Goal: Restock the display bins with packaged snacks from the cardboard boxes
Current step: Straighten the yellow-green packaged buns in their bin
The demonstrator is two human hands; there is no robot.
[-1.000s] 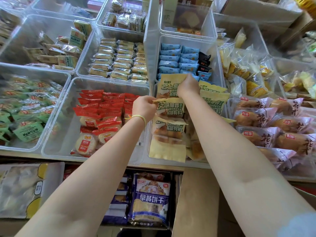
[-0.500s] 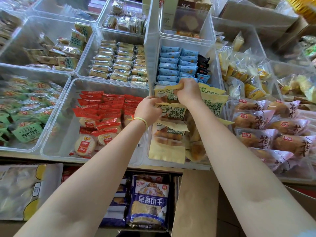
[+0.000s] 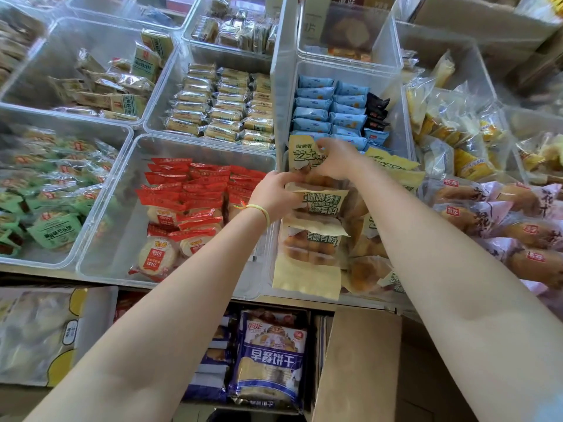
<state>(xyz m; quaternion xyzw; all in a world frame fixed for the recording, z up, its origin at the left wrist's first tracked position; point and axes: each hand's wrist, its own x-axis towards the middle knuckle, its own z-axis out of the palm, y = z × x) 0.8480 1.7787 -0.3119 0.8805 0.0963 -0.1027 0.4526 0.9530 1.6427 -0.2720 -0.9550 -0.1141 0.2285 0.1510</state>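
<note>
Yellow bread packets with dark green print fill a clear bin at the centre front. My left hand grips the left edge of one yellow packet in the row. My right hand holds the packet behind it, fingers curled over its top. More yellow packets lie in front, overlapping toward me. A brown cardboard box stands below the shelf edge, under my right forearm.
Clear bins surround this one: red round-cracker packs left, green packs far left, blue packs behind, pink bread bags right. A blue biscuit bag sits in a box below.
Both hands stayed on the yellow packets. The left hand slid up to the packet's left edge, and the right hand shifted slightly back on the rear packet.
</note>
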